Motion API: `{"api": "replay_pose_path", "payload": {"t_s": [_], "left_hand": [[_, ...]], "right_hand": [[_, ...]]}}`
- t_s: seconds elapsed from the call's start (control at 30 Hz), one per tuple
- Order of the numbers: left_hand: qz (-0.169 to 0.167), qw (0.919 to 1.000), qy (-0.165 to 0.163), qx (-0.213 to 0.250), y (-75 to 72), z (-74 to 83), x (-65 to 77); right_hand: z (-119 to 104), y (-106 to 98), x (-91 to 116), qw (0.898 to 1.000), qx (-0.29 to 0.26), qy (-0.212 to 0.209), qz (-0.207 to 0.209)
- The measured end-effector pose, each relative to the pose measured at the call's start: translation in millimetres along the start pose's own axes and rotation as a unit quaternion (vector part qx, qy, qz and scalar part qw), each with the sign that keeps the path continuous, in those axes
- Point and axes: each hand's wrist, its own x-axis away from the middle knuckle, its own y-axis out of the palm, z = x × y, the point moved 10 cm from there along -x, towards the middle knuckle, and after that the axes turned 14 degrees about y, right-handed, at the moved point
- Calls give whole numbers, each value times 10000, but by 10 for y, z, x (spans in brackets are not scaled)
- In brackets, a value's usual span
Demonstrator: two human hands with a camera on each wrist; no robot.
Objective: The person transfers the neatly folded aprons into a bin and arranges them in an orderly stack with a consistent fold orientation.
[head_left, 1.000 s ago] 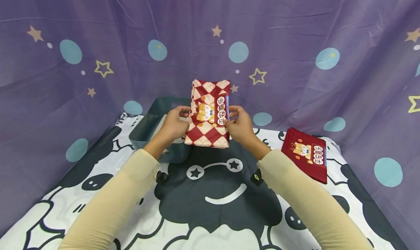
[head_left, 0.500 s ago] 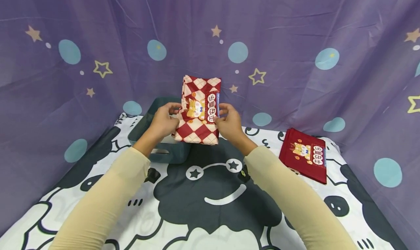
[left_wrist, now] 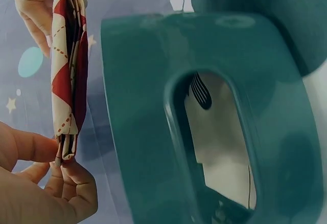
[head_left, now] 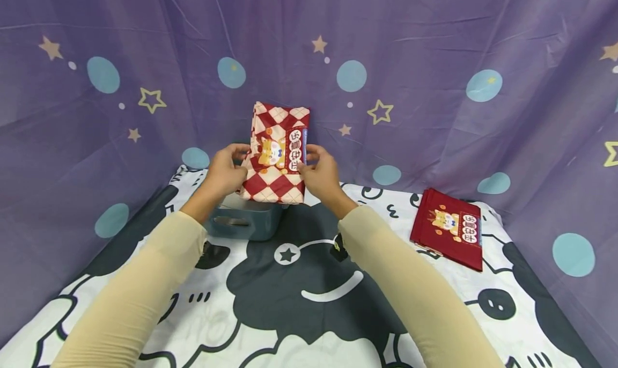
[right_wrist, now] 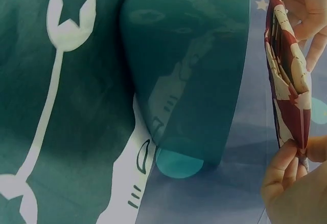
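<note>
A folded cloth (head_left: 275,153) with red and cream diamonds, a cartoon animal and a lettered panel hangs upright in the air. My left hand (head_left: 224,170) pinches its left edge between thumb and fingers. On the opposite edge, my right hand (head_left: 322,176) has the same kind of pinch. Both wrist views show the cloth edge-on, its stacked layers visible. Behind and below it stands a teal plastic bin (head_left: 246,226), partly hidden by the cloth and left hand. Through the handle slot in the left wrist view, something pale shows inside the bin.
A dark red folded cloth (head_left: 446,228) with a similar cartoon animal lies at the right of the table. The table wears a white cover (head_left: 333,346) with dark cartoon sheep. A purple curtain (head_left: 415,142) with stars hangs close behind the bin.
Both hands have carried the diamond-patterned cloth leftward and slightly up, so it now sits more over the bin. The bin and the red cloth have stayed in place.
</note>
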Motion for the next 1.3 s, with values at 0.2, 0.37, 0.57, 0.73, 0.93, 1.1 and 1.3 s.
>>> {"api": "replay_pose_path", "payload": {"t_s": [0.2,0.37,0.57,0.73,0.93,1.1,1.3], "left_hand": [[56,9998,-1,-167,-134,-59,-8],[72,9998,-67,-184,-203,-128,-19],[9,9985,-97,-532,-265,-177,-22],[-45,9975,-72,-706,-291,-230,-14],[-36,9970,13,-778,-317,-281,10],[-74,9954,67,-957,-313,-327,40],[-125,9936,-13,-1127,-305,-410,60]], "right_hand": [[-27,160,-27,9999,-111,7,-115],[-49,266,-40,9995,-255,-16,-192],[-56,385,-46,9982,-461,118,-364],[-4,498,-36,9943,-726,376,-691],[100,593,-37,9882,-1053,647,-904],[182,649,-38,9869,-1019,839,-933],[214,696,-28,9864,-946,908,-989]]}}
